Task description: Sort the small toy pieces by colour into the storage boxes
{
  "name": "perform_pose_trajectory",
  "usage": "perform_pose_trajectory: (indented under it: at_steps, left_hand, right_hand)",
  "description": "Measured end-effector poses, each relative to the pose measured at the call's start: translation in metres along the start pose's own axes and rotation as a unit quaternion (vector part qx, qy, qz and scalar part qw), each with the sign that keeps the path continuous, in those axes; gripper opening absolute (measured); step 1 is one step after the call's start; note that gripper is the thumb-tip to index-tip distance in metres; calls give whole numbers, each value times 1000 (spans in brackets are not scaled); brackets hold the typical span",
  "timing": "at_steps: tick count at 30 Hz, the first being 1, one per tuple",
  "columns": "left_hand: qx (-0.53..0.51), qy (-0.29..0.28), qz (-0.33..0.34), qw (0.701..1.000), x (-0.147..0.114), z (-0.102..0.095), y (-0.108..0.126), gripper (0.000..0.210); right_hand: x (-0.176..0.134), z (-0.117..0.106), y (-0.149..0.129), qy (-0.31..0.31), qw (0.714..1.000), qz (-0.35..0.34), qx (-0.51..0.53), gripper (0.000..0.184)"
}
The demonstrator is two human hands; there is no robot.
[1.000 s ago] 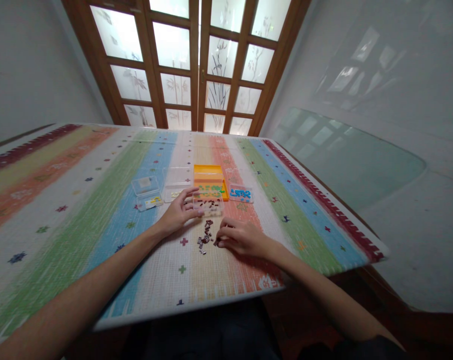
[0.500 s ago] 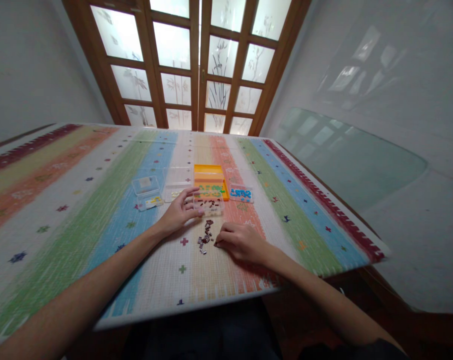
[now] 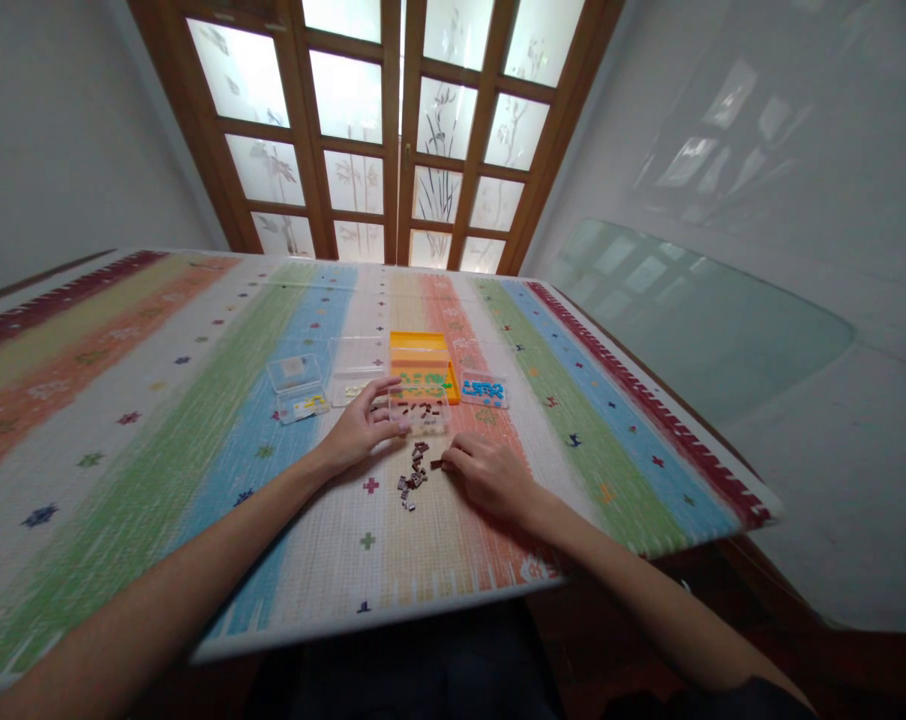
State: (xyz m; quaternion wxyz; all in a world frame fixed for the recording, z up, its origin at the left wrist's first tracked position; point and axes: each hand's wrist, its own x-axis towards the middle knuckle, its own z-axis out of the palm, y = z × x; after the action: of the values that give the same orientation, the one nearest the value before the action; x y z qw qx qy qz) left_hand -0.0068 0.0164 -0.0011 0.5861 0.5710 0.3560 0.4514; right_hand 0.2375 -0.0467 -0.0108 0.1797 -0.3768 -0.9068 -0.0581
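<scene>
My right hand (image 3: 490,478) is closed in a pinch on a small dark brown brick (image 3: 436,465), which sticks out from the fingertips above the tablecloth. Just left of it lies a loose pile of small brown bricks (image 3: 415,467). My left hand (image 3: 364,425) grips the left side of a clear plastic box (image 3: 442,425), thumb at the near edge and fingers at the far side. Scattered brown bricks (image 3: 421,409) are inside that box. Part of its left side is hidden by the hand.
Behind stands an open orange box (image 3: 417,340) with green pieces. To the right is a clear box of blue pieces (image 3: 484,390); to the left are clear boxes with pale pieces (image 3: 354,389) and yellow pieces (image 3: 310,405). A striped cloth (image 3: 333,560) covers the table.
My right hand has risen slightly away from the cloth, and the brown brick in its fingertips now shows more plainly. The left hand stays on the box.
</scene>
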Motion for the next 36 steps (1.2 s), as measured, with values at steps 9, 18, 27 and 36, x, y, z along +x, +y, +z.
perform_pose_trajectory:
  at_steps: [9, 18, 27, 36]
  left_hand:
    - [-16, -5, -3, 1000, 0, 0, 1, 70]
    - [-15, -10, -11, 1000, 0, -1, 2, 69]
    - [-44, -22, -20, 999, 0, -1, 2, 69]
    - [-35, -16, -13, 999, 0, 0, 1, 68]
  right_hand:
    - [43, -22, 21, 42, 997, 10, 56, 11]
    - [82, -33, 27, 38, 990, -6, 134, 11]
    - [103, -20, 30, -43, 989, 29, 138, 6]
    - [89, -38, 30, 12, 990, 25, 140, 18]
